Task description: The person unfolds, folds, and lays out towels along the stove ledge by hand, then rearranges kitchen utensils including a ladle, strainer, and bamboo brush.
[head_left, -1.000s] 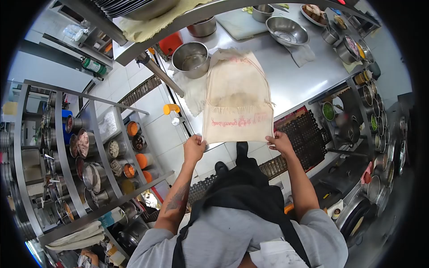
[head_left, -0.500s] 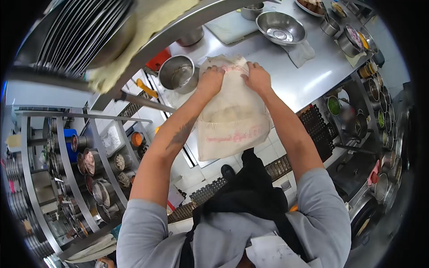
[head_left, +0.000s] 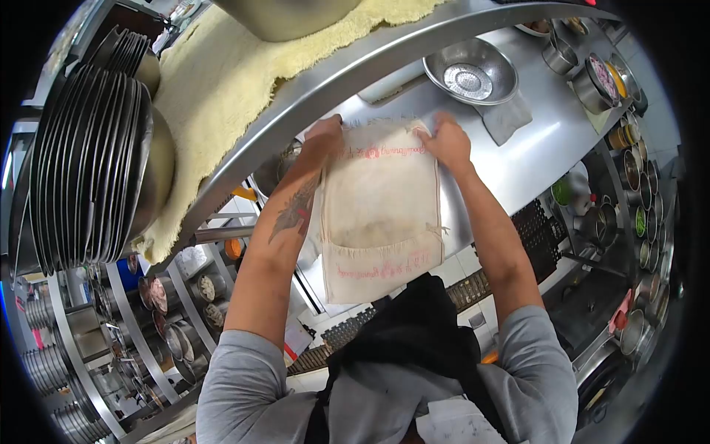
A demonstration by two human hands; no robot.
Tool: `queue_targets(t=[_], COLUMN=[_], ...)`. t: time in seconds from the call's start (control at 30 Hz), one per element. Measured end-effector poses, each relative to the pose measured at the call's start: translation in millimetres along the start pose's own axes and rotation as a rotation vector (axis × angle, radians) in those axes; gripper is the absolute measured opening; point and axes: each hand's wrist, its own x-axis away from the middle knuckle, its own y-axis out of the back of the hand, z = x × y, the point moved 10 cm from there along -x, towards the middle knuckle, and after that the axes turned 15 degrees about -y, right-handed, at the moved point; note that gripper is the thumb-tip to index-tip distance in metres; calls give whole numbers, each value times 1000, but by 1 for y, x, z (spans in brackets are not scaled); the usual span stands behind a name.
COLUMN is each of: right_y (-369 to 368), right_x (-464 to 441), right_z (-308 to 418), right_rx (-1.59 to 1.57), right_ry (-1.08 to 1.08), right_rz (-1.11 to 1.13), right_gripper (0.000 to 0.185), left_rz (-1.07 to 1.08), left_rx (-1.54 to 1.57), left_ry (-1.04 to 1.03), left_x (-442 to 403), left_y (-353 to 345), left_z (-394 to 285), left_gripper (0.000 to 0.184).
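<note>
An off-white cloth (head_left: 381, 196) with red printing and frayed edges lies spread on the steel table (head_left: 492, 159), its near end hanging past the table's front edge. It has a fold or seam across its lower part. At the cloth's far left corner is my left hand (head_left: 325, 137), closed on the edge, with some fingers hidden. My right hand (head_left: 449, 142) pinches the far right corner between thumb and fingers. Behind my left forearm a steel pot (head_left: 268, 172) is partly covered from view.
A perforated steel bowl (head_left: 472, 72) stands on a folded grey cloth (head_left: 509, 118) beyond my right hand. Overhead at left, a steel shelf (head_left: 255, 122) carries a yellowish cloth (head_left: 222, 63) and stacked metal pans (head_left: 89, 170). Several pots line the right side.
The cloth has been pulled flatter and wider, and my hands have moved apart to its far corners. My view has shifted, bringing more of the overhead shelf into sight.
</note>
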Motion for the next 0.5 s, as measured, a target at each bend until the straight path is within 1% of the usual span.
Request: queue_targets(t=[0.03,0.07,0.1,0.13,0.17,0.2,0.23,0.27,0.3,0.33,0.37,0.4,0.43,0.47,0.5], right_y=[-19,-36,-39,-44,-48,-47,-36,-26,-17,-22,-29,-30,-22,-14,-8], right_x=[-2,-3,-12,-29,-39,-43,-45,-46,-42,-38,-26,-18,-5,3,13], right_z=[2,-1,-7,-20,-33,-38,-36,-33,-28,-37,-43,-46,-42,-34,-28], right_rx=[91,185,187,167,151,156,45,-68,-65,-257,-446,-648,-635,-806,-977], right_ry=[82,159,154,88,22,18,38,61,60,-110,-286,-333,-345,-371,-397], right_rz=[61,126,136,154,172,180,178,173,177,361,544,611,619,650,675], right_gripper=[24,25,25,24,24,24,22,20,20,19,19,21,21,22,23], left_rz=[-10,-70,-118,-13,-48,-95,-144,-140,-295,-446,-440,-551,-658,-550,-541], left_rx=[-5,-111,-213,-225,-161,-155,-150,-146,-167,-186,-177,23,227,655,666], left_ry=[0,-30,-56,-57,-10,-34,-58,-58,-175,-291,-284,-259,-229,-11,-5], left_x=[-1,2,8,11,16,14,19,28,43,64,78,99,122,130,137], left_y=[8,20,23,23,31,37,44,43,60,74,72,77,81,54,40], left_z=[-3,-10,-14,-12,-11,-9,-8,-2,-11,-23,-24,-21,-18,-4,-4], left_gripper=[48,47,47,39,29,25,22,22,20,18,18,17,15,16,16])
